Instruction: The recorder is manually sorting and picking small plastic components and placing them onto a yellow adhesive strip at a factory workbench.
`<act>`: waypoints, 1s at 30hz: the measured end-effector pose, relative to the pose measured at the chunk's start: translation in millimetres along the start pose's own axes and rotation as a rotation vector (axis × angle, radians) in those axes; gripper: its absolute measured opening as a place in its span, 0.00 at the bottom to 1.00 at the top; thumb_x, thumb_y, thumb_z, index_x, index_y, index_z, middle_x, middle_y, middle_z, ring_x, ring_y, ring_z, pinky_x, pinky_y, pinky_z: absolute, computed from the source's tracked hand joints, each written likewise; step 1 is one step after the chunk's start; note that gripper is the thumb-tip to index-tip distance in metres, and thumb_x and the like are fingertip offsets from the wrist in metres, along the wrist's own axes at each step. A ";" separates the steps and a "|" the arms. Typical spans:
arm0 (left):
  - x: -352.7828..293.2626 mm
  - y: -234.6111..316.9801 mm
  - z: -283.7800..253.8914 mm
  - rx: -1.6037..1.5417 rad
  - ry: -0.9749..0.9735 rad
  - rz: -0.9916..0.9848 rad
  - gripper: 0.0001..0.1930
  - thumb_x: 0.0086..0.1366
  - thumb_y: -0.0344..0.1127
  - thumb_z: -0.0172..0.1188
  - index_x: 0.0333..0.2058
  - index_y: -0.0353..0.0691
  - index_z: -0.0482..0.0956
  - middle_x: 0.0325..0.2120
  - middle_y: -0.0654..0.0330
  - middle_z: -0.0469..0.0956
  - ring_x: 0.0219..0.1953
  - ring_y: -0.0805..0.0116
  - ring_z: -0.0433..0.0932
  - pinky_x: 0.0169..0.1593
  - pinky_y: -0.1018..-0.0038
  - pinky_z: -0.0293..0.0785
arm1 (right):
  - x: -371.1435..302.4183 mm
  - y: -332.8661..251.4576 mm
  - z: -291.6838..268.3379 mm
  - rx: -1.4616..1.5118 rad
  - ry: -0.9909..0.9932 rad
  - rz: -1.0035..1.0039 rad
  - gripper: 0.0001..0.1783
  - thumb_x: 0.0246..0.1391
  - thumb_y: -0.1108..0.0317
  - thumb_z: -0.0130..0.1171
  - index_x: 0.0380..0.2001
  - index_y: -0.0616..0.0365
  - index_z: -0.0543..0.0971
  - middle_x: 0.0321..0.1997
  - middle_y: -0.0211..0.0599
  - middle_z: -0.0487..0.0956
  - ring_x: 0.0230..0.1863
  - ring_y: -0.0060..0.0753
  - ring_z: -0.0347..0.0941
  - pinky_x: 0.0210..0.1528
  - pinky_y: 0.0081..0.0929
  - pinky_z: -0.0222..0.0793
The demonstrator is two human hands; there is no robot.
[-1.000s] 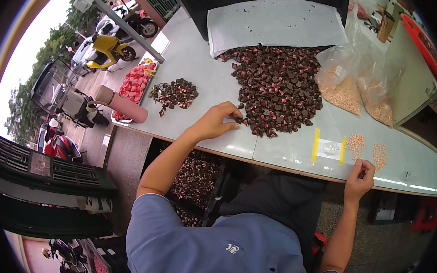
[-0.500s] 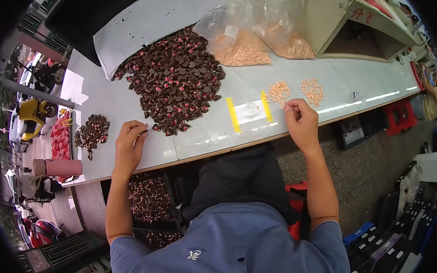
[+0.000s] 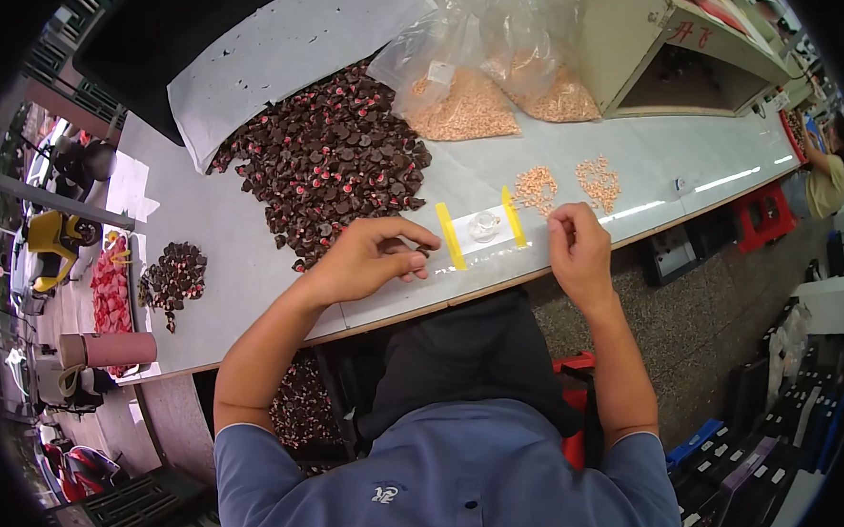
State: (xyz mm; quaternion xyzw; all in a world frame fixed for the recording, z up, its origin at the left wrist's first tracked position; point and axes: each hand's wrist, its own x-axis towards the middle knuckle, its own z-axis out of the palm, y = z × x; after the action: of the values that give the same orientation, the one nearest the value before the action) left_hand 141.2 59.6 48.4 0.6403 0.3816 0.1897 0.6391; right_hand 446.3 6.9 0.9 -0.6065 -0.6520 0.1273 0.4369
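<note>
Where the left fingers (image 3: 407,227) pinch, a dark piece (image 3: 425,251) sits between them.

Head-worn fisheye view, facing down

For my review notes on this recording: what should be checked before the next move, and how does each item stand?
1. Left hand has a dark piece at its fingertips: ok.
2. White card lies between yellow tape strips: ok.
3. Dark pile sits apart from the card: ok.
4. Two pale heaps stay separate: ok.
5. Right hand holds a pale bit: cannot tell, its fingers would hide it.
</note>
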 end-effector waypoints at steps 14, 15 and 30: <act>15.5 -25.5 7.7 -0.305 -0.240 -0.194 0.11 0.65 0.33 0.64 0.42 0.31 0.80 0.33 0.57 0.82 0.33 0.70 0.84 0.35 0.78 0.80 | -23.5 -77.0 45.3 0.469 -0.255 0.015 0.09 0.52 0.82 0.63 0.37 0.65 0.76 0.33 0.37 0.81 0.33 0.25 0.79 0.36 0.21 0.76; 15.0 -27.4 7.1 -0.314 -0.228 -0.194 0.11 0.65 0.33 0.64 0.42 0.31 0.80 0.33 0.57 0.82 0.33 0.70 0.84 0.35 0.78 0.80 | -22.6 -79.1 48.8 0.450 -0.241 0.008 0.10 0.52 0.82 0.63 0.38 0.65 0.76 0.33 0.38 0.81 0.33 0.26 0.80 0.36 0.22 0.76; 11.0 -33.9 11.0 -0.420 -0.159 -0.176 0.10 0.63 0.33 0.66 0.39 0.32 0.81 0.32 0.57 0.82 0.32 0.70 0.84 0.35 0.78 0.81 | -13.2 -90.0 39.7 0.316 -0.298 -0.015 0.07 0.52 0.81 0.63 0.35 0.65 0.78 0.28 0.41 0.81 0.31 0.30 0.82 0.34 0.25 0.77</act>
State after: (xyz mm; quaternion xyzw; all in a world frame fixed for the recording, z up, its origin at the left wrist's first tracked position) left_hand 148.0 56.6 11.8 0.4707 0.3364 0.1575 0.8003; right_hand 354.8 -11.4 34.8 -0.5001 -0.6856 0.3130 0.4264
